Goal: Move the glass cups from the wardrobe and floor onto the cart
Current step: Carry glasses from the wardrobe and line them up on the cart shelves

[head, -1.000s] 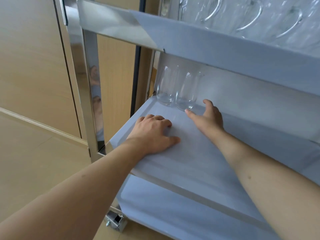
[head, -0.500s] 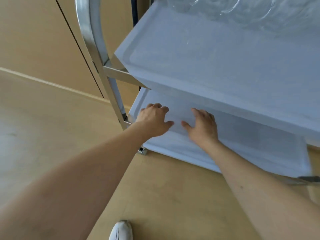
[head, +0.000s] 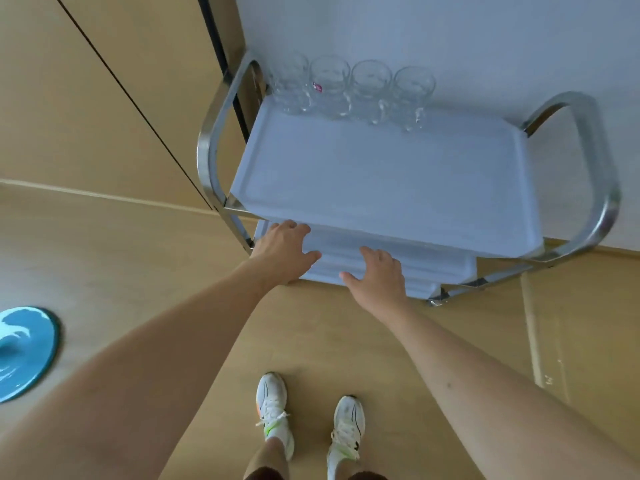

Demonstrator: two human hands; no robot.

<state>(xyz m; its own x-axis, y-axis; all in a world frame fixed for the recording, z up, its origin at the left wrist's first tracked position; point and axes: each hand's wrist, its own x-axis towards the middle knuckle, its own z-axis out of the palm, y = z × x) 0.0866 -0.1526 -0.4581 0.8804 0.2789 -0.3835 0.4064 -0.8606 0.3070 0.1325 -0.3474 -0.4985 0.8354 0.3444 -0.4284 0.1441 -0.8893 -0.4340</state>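
A steel-framed cart [head: 585, 188] with pale blue shelves stands against the white wall. Several glass cups with handles [head: 370, 88] stand in a row along the far edge of its top shelf [head: 381, 181]. My left hand [head: 282, 249] and my right hand [head: 377, 277] are both empty with fingers spread, held at the front edge of the lower shelves [head: 433, 268]. The glasses on the middle shelf are hidden under the top shelf.
Wooden wardrobe doors [head: 86, 98] rise to the left of the cart. A round blue mat [head: 20, 351] lies on the wooden floor at the far left. My two white shoes [head: 311, 424] stand on the floor in front of the cart.
My view has risen from the middle shelf to above the cart. Both hands have drawn back from the two glasses on the middle shelf to the shelves' front edge.
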